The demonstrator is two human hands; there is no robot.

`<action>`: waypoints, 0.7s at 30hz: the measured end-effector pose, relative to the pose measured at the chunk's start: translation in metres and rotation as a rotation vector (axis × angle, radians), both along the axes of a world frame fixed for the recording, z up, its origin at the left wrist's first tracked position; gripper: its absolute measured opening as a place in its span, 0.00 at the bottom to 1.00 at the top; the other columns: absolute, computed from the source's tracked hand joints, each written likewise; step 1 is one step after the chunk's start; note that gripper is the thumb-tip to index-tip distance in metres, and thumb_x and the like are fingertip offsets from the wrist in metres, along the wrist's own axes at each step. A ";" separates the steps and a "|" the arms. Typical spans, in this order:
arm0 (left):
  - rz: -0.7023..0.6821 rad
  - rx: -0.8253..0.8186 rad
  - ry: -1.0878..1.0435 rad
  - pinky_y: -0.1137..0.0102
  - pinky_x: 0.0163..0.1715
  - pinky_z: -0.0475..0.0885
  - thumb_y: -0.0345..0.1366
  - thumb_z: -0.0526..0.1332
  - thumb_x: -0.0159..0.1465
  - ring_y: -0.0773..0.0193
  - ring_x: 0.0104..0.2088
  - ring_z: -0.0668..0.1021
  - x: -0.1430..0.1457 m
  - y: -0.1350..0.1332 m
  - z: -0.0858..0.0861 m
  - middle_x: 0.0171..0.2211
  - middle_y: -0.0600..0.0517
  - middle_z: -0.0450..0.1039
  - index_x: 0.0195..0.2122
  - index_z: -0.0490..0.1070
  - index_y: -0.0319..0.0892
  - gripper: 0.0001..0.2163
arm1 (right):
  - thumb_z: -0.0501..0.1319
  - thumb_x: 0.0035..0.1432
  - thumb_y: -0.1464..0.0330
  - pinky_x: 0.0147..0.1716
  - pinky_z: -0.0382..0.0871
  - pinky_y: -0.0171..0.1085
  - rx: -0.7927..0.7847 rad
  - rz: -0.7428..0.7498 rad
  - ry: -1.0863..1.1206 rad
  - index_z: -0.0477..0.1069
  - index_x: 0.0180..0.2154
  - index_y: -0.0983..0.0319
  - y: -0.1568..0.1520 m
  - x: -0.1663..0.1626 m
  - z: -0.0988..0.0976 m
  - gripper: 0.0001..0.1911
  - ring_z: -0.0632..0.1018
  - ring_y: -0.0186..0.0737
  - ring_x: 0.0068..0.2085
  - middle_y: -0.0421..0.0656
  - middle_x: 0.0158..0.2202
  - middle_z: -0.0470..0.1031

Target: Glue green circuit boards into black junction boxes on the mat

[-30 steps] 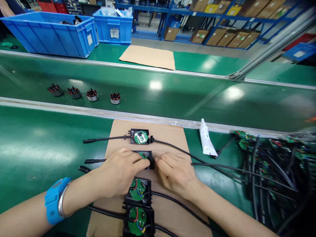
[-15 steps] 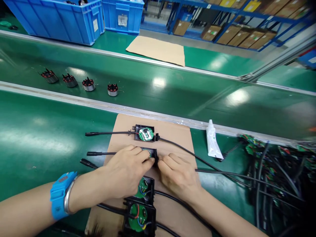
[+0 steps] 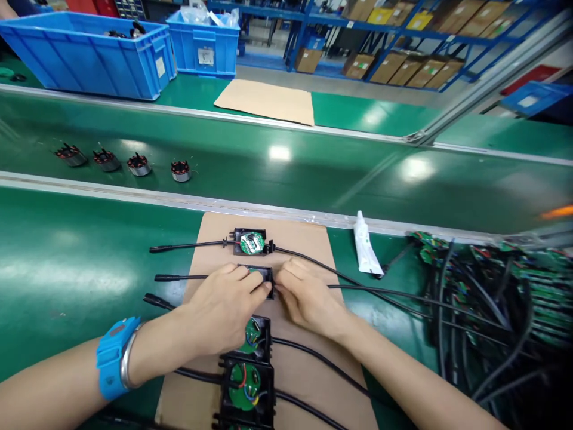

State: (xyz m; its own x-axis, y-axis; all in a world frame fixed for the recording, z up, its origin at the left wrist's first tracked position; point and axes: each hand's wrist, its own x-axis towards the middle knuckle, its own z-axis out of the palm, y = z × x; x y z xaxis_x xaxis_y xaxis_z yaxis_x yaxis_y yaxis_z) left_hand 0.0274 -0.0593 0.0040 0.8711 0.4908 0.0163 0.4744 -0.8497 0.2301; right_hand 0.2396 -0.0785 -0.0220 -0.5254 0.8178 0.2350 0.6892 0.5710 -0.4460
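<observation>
On a cardboard sheet [image 3: 304, 370] lie several black housings with round green circuit boards and black cables. My left hand [image 3: 224, 310], with a blue wrist strap, presses closed fingers on the second housing [image 3: 262, 273]. My right hand [image 3: 304, 295] pinches the same housing's right end where its cable leaves. Another housing [image 3: 250, 242] lies just beyond. Two more housings [image 3: 245, 382] sit nearer me, one partly under my left hand.
A white tube [image 3: 364, 245] lies right of the cardboard. A tangled heap of cables and green boards [image 3: 492, 298] fills the right. Several wound motor stators [image 3: 138, 165] ride the conveyor belt. Blue bins [image 3: 89, 57] and a second cardboard sheet [image 3: 266, 101] sit beyond.
Both hands stay on the second housing; my right fingers have closed in against its right end. The stators have shifted left along the belt. The camera view shifted slightly.
</observation>
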 end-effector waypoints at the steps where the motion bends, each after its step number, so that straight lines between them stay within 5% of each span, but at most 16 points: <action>1: -0.008 0.005 0.014 0.61 0.39 0.66 0.26 0.56 0.51 0.55 0.38 0.71 0.002 0.000 0.002 0.39 0.45 0.70 0.55 0.66 0.35 0.26 | 0.46 0.60 0.78 0.31 0.57 0.37 0.008 0.010 0.002 0.60 0.26 0.61 -0.001 0.000 -0.003 0.13 0.61 0.38 0.30 0.43 0.27 0.62; 10: 0.006 -0.067 -0.008 0.60 0.40 0.66 0.28 0.56 0.54 0.56 0.38 0.71 -0.003 0.002 0.001 0.40 0.47 0.70 0.55 0.65 0.38 0.25 | 0.45 0.60 0.80 0.28 0.53 0.37 0.094 -0.055 0.052 0.57 0.23 0.60 -0.006 -0.003 -0.009 0.16 0.59 0.38 0.29 0.41 0.24 0.58; 21: 0.009 0.030 0.054 0.60 0.39 0.64 0.30 0.54 0.59 0.56 0.37 0.69 0.003 -0.003 -0.002 0.40 0.45 0.70 0.58 0.63 0.32 0.25 | 0.51 0.61 0.76 0.35 0.65 0.38 -0.032 -0.130 0.200 0.66 0.33 0.62 -0.001 -0.001 -0.008 0.07 0.69 0.39 0.34 0.44 0.31 0.70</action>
State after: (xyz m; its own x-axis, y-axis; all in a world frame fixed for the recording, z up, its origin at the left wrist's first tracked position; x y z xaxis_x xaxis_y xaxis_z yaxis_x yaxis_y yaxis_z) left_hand 0.0308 -0.0623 0.0022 0.8668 0.4984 -0.0162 0.4930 -0.8515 0.1785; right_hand 0.2390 -0.0791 -0.0299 -0.3609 0.8843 0.2964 0.6521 0.4664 -0.5976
